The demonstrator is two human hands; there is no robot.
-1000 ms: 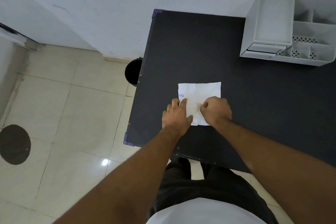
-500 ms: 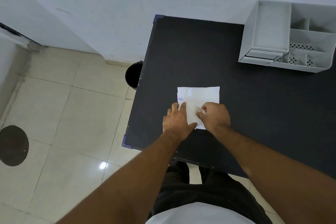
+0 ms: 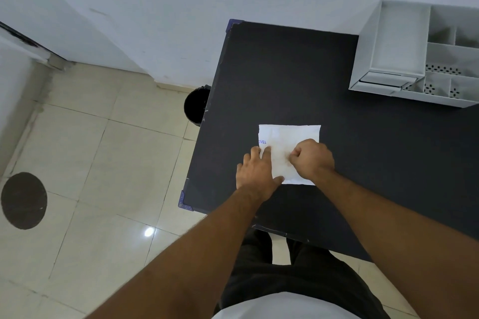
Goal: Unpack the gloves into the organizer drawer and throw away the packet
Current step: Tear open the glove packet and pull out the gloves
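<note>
A flat white glove packet (image 3: 289,137) with blue lettering lies on the black table (image 3: 285,72), near its left front corner. My left hand (image 3: 256,171) rests flat on the packet's left edge, fingers spread, pressing it down. My right hand (image 3: 312,159) is curled over the packet's right half, thumb and fingers pinching its surface. The white organizer (image 3: 388,41) stands at the table's far right, and its small drawer (image 3: 383,80) at the front looks closed. The gloves themselves are hidden inside the packet.
A black round bin (image 3: 195,105) stands on the tiled floor beside the table's left edge, next to the white wall. A dark round patch (image 3: 23,201) marks the floor at far left. My legs show below the table's front edge.
My right hand has closed tighter into a pinch on the packet. My left hand stays pressed on the left edge. The view has shifted slightly.
</note>
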